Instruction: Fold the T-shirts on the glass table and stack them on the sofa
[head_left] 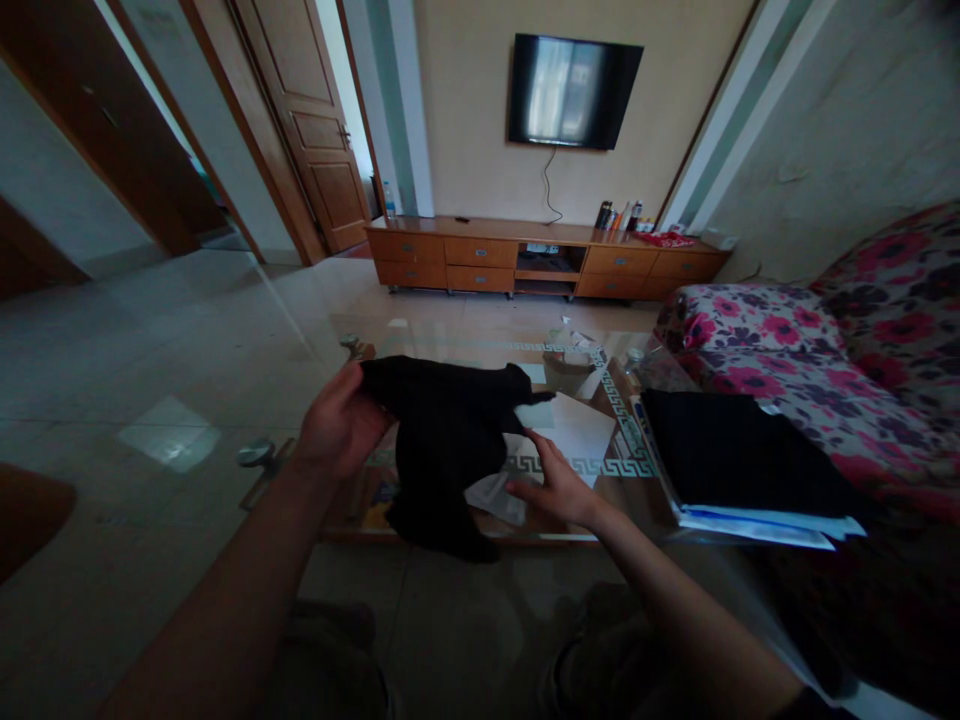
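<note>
A black piece of cloth [450, 420], apparently a garment, hangs in loose folds over the glass coffee table [637, 467]. My left hand [341, 430] is closed on its upper left corner, with some fingers hidden behind the fabric. At the cloth's right side is my right hand [559, 485], its thumb and index finger apart. The index fingertip meets or nearly meets the cloth's edge. To the right, a folded black cloth [739, 450] lies on top of a stack of papers or folders [772, 522].
White sheets of paper [577, 430] show at the table, under or on the glass. A floral-covered sofa [780, 330] stands at the right. Across the floor is a long wooden TV cabinet [480, 250] with bottles on top, below a wall-mounted television [574, 92].
</note>
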